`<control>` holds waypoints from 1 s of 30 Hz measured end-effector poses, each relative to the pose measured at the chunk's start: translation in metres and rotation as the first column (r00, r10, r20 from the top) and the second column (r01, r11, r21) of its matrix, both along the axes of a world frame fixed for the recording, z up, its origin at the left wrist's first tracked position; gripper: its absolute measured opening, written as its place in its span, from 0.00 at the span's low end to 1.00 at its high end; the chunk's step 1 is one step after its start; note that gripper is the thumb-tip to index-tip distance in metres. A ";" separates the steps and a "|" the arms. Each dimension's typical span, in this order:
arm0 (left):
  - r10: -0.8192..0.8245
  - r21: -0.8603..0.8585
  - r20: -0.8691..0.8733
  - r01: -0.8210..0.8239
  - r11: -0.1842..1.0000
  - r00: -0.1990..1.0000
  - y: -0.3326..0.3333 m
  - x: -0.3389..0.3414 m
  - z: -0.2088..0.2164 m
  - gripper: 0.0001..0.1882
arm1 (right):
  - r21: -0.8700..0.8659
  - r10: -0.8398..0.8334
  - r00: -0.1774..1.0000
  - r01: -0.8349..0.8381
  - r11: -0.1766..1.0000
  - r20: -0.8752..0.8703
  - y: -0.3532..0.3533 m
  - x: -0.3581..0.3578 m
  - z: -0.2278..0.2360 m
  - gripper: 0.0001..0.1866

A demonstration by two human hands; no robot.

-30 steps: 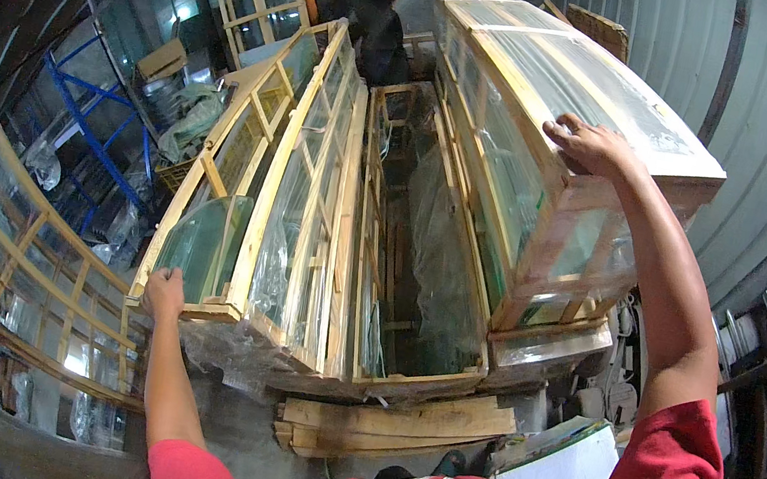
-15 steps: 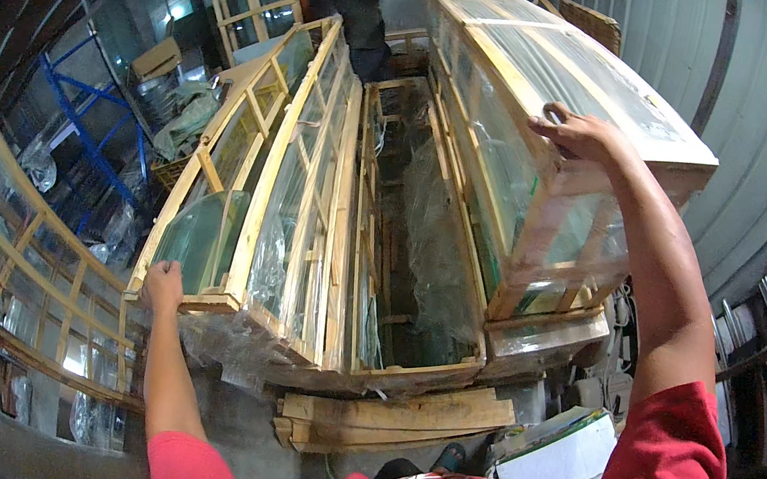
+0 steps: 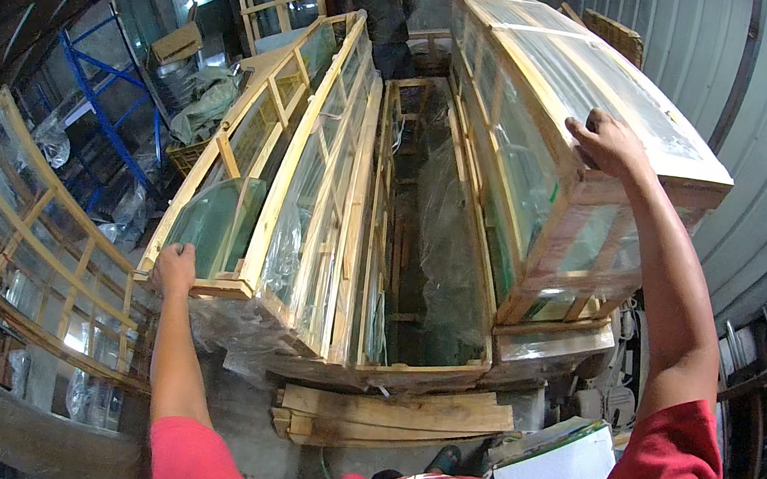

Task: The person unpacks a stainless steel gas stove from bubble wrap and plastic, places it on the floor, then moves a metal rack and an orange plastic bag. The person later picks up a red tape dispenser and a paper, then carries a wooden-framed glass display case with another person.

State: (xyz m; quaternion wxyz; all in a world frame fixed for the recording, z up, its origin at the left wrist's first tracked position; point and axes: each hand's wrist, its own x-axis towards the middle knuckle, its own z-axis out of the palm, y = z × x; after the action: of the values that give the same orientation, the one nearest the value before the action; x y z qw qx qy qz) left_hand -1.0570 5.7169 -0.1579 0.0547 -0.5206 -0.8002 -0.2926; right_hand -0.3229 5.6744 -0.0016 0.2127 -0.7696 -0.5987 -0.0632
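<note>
My left hand [image 3: 174, 267] is closed on the near left corner of a slatted wooden crate [image 3: 257, 234]. A green glass pane [image 3: 220, 217] with a curved edge stands inside that crate, just beyond the fingers. On the right, my raised right hand [image 3: 610, 144] curls its fingers over the top near edge of a taller wooden crate [image 3: 567, 204] wrapped in clear film. Glass panes show through the film and slats. Between the two crates lies a long open wooden crate [image 3: 421, 376], its inside dark, with plastic film along the sides.
Another person [image 3: 382, 6] with a red headband stands at the far end, one arm stretched out. Wooden boards [image 3: 394, 416] lie on the floor before me. White sheets [image 3: 558, 467] lean at lower right. A blue metal rack [image 3: 94, 90] and slatted frames [image 3: 49, 234] stand left.
The whole scene has shifted slightly right in view. My right hand's fingers have curled in more at the tall crate's edge. The other person's raised arm has come down.
</note>
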 end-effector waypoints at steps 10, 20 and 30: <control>-0.040 -0.010 -0.013 0.040 0.999 0.999 -0.005 0.008 0.006 0.19 | 0.250 -0.176 0.963 0.122 0.961 0.205 -0.009 -0.022 0.002 0.23; -0.031 0.056 0.054 0.028 0.998 0.998 -0.008 0.012 0.005 0.17 | 0.111 -0.195 0.969 0.179 0.978 0.153 -0.008 -0.021 0.005 0.28; -0.113 0.135 0.064 0.104 0.985 0.991 -0.002 0.006 0.000 0.18 | 0.044 -0.067 0.998 0.068 0.997 -0.005 -0.011 -0.010 0.003 0.28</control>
State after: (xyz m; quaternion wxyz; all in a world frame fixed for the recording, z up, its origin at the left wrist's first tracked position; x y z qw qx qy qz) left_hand -1.0514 5.7145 -0.1579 0.0440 -0.5479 -0.7511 -0.3656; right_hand -0.3325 5.6638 0.0015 0.2282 -0.7847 -0.5705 -0.0823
